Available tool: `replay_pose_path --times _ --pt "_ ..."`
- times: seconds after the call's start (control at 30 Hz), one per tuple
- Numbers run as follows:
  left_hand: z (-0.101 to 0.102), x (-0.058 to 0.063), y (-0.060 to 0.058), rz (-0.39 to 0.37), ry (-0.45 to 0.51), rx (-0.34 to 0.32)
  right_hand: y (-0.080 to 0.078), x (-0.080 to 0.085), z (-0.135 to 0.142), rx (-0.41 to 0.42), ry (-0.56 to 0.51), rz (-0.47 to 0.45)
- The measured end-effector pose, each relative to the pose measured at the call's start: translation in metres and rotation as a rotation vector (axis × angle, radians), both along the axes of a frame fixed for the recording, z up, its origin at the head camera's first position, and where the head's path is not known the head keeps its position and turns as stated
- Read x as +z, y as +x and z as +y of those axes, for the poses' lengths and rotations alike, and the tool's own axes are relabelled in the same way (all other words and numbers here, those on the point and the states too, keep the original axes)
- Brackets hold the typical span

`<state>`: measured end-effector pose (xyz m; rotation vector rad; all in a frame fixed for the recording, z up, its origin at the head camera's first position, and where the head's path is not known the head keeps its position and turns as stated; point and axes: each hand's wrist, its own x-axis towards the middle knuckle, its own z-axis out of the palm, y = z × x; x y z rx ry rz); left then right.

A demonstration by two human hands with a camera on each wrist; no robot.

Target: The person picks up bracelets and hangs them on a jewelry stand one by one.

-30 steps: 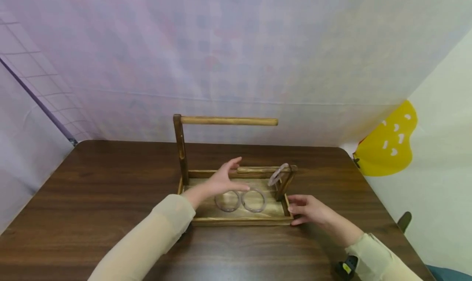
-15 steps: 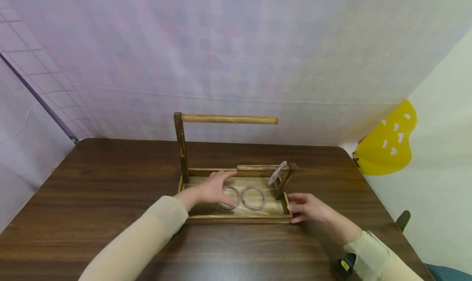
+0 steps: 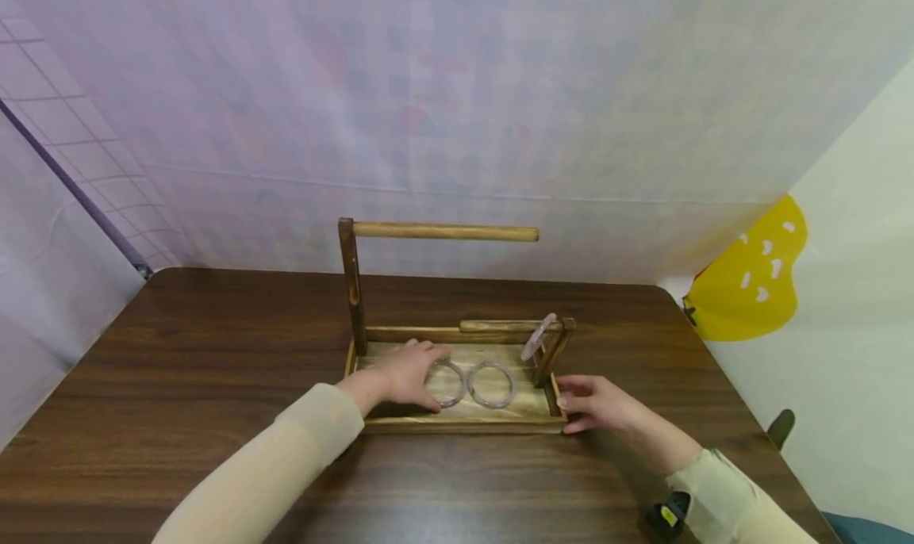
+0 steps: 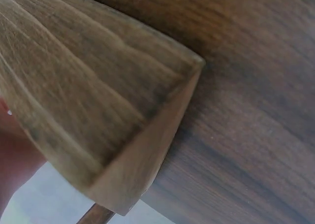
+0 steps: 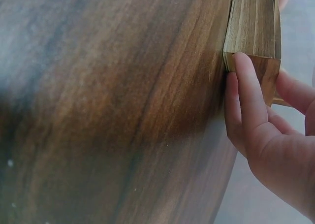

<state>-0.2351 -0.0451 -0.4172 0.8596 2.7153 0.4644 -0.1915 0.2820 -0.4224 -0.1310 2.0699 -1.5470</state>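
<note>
In the head view, a shallow wooden tray (image 3: 467, 427) stands on the table, with a tall post and bar at its left and a shorter pair at its right. Two pale clear bangles (image 3: 491, 385) lie side by side in it. A third bangle (image 3: 539, 336) hangs on the short bar (image 3: 493, 325). My left hand (image 3: 405, 373) reaches into the tray, thumb and fingers spread around the left bangle (image 3: 454, 402), which it partly covers. My right hand (image 3: 601, 405) rests its fingers against the tray's right end. The right wrist view shows those fingertips (image 5: 242, 62) on the tray corner.
The tall bar (image 3: 446, 231) reaches rightward above the tray with a free end. A dark brown table (image 3: 214, 354) surrounds the tray, backed by a pale curtain (image 3: 443, 132). A yellow shape with white marks (image 3: 757, 278) hangs at the right beyond the table.
My left hand has moved left and down, from over the meeting point of the two bangles to around the left one. My right hand stays at the tray's end.
</note>
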Motion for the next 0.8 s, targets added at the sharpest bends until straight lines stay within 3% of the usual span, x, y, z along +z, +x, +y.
replay_pose_path --times 0.2,0.4,0.57,0.8 --pt "0.0009 -0.0021 -0.0025 0.002 0.017 -0.005 0.0006 0.0009 -0.0006 -0.007 0.004 0.001" --pt "-0.0001 -0.0039 -0.0041 -0.038 0.081 0.048 0.0014 0.0031 -0.0017 -0.008 0.007 0.0" --pt "-0.0007 -0.0007 -0.0027 -0.073 0.071 0.091 0.002 0.0037 -0.0018 -0.006 0.007 0.001" --pt "-0.0015 0.0019 -0.0035 -0.048 0.034 0.08 0.001 0.0019 -0.0008 -0.004 -0.008 0.004"
